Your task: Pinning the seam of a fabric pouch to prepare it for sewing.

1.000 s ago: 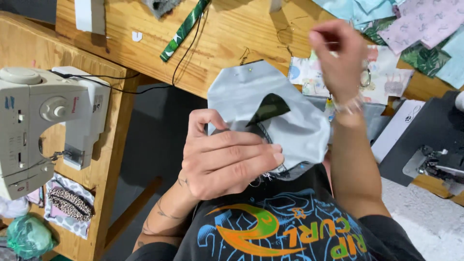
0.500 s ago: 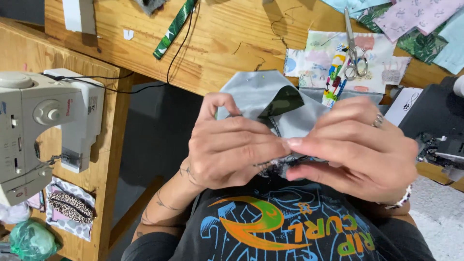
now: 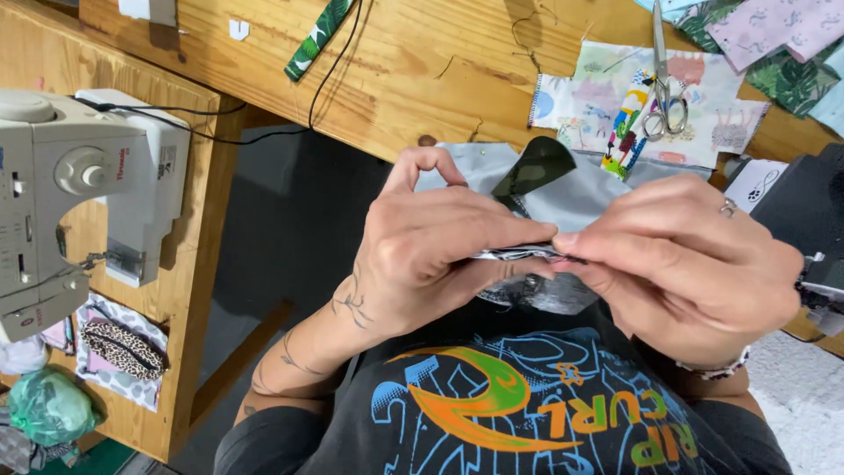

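A light grey fabric piece (image 3: pixel 580 195) with a dark green patch (image 3: pixel 534 167) is held close above my lap. My left hand (image 3: pixel 431 246) pinches its folded near edge between thumb and fingers. My right hand (image 3: pixel 694 255), a ring on one finger, grips the same edge from the right, fingertips meeting the left hand's. Most of the fabric's lower part is hidden behind both hands.
A white sewing machine (image 3: pixel 79 185) stands on the wooden table at left, its black cable (image 3: pixel 330 70) running across the bench (image 3: pixel 422 79). Scissors (image 3: pixel 664 97) lie on patterned fabric pieces (image 3: pixel 598 97) at the back right. A dark machine (image 3: pixel 809 220) sits at right.
My right hand came down from up by the bench and now pinches the fabric edge beside my left hand. The fabric has been folded flatter.
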